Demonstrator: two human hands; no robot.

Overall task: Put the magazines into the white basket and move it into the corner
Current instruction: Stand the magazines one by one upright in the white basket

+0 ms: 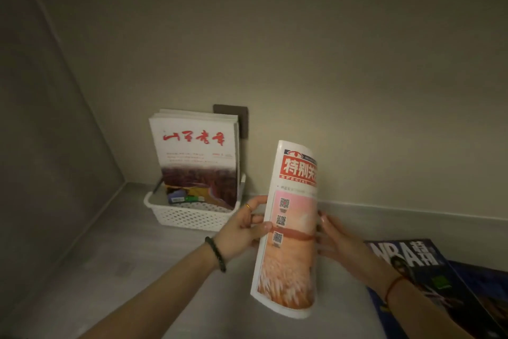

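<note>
A white perforated basket (pixel 189 217) stands on the grey surface against the back wall, a short way right of the corner. Several magazines (pixel 196 157) stand upright in it, the front one white with red script. I hold a curled magazine (pixel 291 231) with a red title block upright in the air, to the right of the basket. My left hand (pixel 244 228) grips its left edge, thumb on the cover. My right hand (pixel 338 239) supports it from behind on the right. A dark basketball magazine (pixel 428 264) lies flat at the right.
A dark wall plate (pixel 242 118) sits behind the basket's magazines. Small items, blue and green, lie inside the basket (pixel 184 198). A second dark magazine (pixel 483 283) lies beside the basketball one. The left wall (pixel 55 160) meets the back wall in a corner left of the basket.
</note>
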